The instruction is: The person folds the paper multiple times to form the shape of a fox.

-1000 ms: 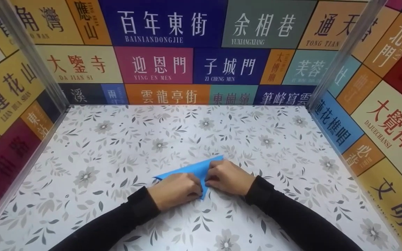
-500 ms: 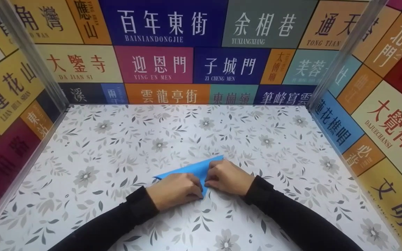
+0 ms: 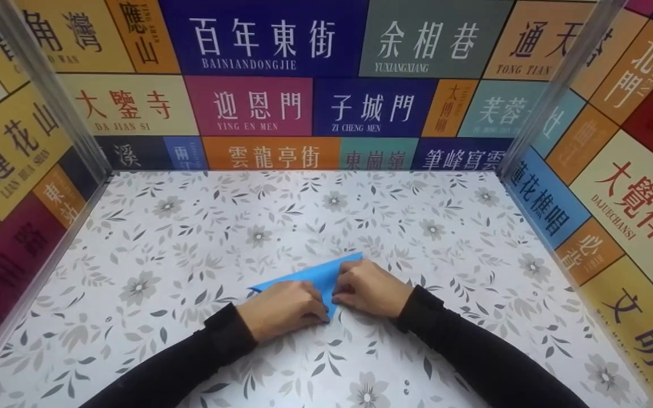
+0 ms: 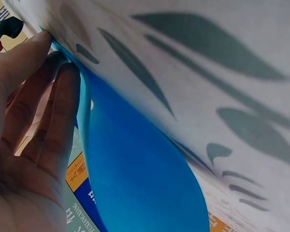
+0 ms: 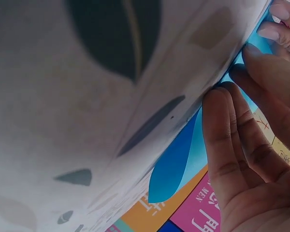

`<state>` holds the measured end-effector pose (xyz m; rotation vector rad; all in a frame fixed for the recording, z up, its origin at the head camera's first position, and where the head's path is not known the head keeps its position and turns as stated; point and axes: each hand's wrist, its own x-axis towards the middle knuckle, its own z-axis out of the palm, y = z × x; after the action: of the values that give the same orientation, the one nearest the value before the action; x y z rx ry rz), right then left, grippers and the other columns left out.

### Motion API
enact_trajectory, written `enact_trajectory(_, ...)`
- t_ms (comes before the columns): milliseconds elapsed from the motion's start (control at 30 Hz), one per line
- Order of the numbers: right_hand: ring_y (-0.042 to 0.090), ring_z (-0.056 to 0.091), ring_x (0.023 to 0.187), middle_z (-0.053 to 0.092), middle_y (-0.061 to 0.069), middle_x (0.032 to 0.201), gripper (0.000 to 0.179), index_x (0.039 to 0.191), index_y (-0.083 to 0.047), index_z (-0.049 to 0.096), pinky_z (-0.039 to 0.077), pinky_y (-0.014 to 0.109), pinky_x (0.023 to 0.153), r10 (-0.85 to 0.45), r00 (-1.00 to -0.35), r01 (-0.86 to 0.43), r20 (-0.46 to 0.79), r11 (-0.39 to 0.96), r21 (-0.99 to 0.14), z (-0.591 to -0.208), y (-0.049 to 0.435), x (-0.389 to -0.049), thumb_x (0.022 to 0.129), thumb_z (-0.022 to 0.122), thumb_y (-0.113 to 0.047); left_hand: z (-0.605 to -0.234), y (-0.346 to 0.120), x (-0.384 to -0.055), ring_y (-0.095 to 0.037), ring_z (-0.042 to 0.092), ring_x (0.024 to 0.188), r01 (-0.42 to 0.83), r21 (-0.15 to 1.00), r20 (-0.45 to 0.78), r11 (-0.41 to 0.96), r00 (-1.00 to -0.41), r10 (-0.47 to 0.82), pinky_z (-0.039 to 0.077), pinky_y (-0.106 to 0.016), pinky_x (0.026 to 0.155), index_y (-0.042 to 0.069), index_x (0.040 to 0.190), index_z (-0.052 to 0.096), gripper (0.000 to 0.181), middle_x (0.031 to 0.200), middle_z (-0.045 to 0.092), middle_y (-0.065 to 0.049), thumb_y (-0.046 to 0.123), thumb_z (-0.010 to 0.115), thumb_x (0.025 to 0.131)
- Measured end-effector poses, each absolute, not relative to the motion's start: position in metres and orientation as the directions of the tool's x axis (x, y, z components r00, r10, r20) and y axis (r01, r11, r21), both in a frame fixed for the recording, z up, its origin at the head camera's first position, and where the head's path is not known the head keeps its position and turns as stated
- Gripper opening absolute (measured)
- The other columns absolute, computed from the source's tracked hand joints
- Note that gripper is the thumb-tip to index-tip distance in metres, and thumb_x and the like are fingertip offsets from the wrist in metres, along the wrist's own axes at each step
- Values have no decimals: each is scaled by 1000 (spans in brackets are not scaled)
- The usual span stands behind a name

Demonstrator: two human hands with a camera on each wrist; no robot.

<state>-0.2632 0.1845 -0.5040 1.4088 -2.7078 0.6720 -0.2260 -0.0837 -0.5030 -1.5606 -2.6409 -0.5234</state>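
Observation:
A sheet of blue paper (image 3: 326,273), folded over on itself, lies on the patterned tabletop in the head view. My left hand (image 3: 284,307) covers its lower left part, with thumb and fingertips gathered at the near corner. Close by on the right, my right hand (image 3: 373,288) pinches the paper at its right edge with curled fingers. In the left wrist view the blue paper (image 4: 140,159) bulges up in a loose curve beside the fingers (image 4: 63,111). The right wrist view shows the fingertips pressed low where the paper (image 5: 174,164) meets the table.
The white tabletop (image 3: 190,238) carries a grey leaf and flower print. Colourful panels with Chinese lettering (image 3: 258,39) stand at the back and both sides. Clear corner posts (image 3: 559,85) join the panels.

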Motion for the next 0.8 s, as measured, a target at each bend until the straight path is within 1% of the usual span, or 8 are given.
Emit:
enact_trajectory(133,16,73,90,79,5,99,9,97,-12,89,66,31,85,-774,-601,-778,201,507,-371,-504,185,-263,99,94,-19,-505,-83,-226,-14,80,115,857,271,200,438,-495,846,66,-34,109,24,115,92,12,114,89,5,28,88,103)
enact_trajectory(267,16,73,90,79,4,99,8,97,-13,90,65,31,86,-769,-610,-770,193,516,-376,-503,185,-263,99,94,-20,-506,-83,-227,-14,79,111,869,244,212,431,-481,850,67,-33,105,25,114,92,12,111,89,6,29,88,104)
enact_trajectory(467,15,73,89,78,4,96,8,94,-13,89,64,29,84,-771,-600,-780,214,503,-373,-505,185,-264,98,95,-18,-508,-82,-227,-13,80,108,872,230,241,431,-480,843,67,-31,101,25,111,92,8,110,89,9,27,87,105)
enact_trajectory(600,15,73,88,78,3,95,9,93,-13,89,63,29,84,-774,-594,-785,218,498,-369,-505,185,-264,98,95,-18,-508,-81,-226,-12,81,112,863,240,237,445,-497,835,67,-31,104,24,113,92,9,112,90,10,26,88,105)
enact_trajectory(733,15,73,88,78,4,96,10,93,-12,89,64,29,84,-774,-596,-782,212,500,-372,-503,185,-263,98,95,-18,-505,-82,-225,-15,82,116,845,249,226,472,-525,821,68,-35,108,23,115,91,12,114,89,7,27,89,103)
enact_trajectory(800,16,73,88,79,5,97,10,93,-12,89,65,29,83,-772,-601,-777,206,505,-376,-502,185,-262,98,95,-18,-504,-83,-225,-16,82,116,837,248,221,488,-540,812,68,-37,107,23,115,91,13,114,88,5,28,90,103)
